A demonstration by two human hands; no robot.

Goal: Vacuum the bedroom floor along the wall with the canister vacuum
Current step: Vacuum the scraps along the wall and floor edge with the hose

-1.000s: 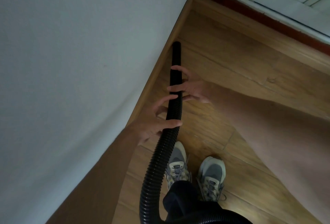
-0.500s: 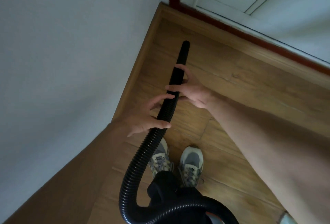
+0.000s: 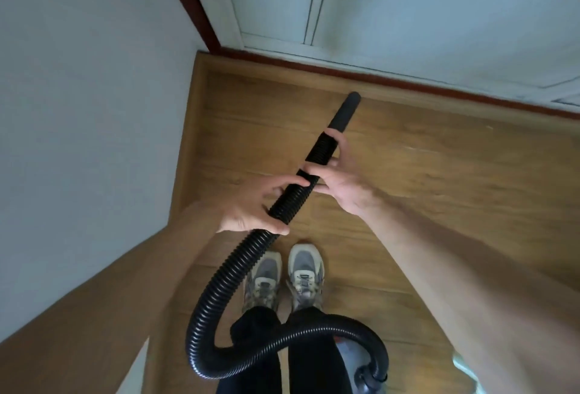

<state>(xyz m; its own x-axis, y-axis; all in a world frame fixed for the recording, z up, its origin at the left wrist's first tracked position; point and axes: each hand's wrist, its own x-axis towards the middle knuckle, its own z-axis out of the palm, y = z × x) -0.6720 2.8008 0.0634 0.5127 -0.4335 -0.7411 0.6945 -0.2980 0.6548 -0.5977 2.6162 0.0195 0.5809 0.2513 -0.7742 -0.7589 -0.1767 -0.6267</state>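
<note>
The black hose [image 3: 232, 271] sits in your left hand [image 3: 249, 208], curled round its ribs, and your right hand [image 3: 345, 183], gripping just ahead. The hose's tip [image 3: 346, 111] lies near the red-brown trim [image 3: 282, 60]. Your shoes [image 3: 303, 271] stand under the hose; the canister [image 3: 348, 362] behind is cut off. Wooden floor [image 3: 455, 192], pale wall [image 3: 78, 111] left of the hose.

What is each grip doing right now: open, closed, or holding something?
Left grip: holds the hose.
Right grip: holds the hose nearer the nozzle.
</note>
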